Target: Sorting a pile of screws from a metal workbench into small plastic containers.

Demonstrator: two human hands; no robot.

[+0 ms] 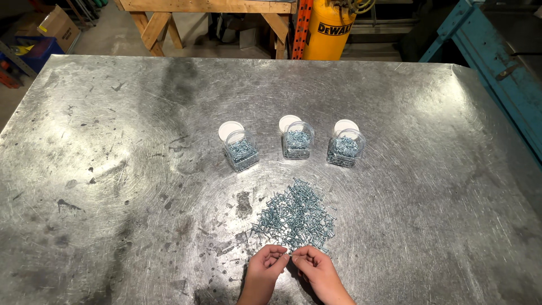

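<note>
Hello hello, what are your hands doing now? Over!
Left hand and right hand pinching one small screw together. Screw pile just beyond. Nothing in the way.

We see a grey metal table [113,141] scored with swirling scratches and dark blotches. Near us lies a pile of silvery-blue screws [296,213]. Farther off stand 3 clear jars [297,140] of the same silvery-blue, each with a white lid [230,131] behind it. Far off are a yellow tank [329,28] and, right, a blue frame [502,73].
</note>
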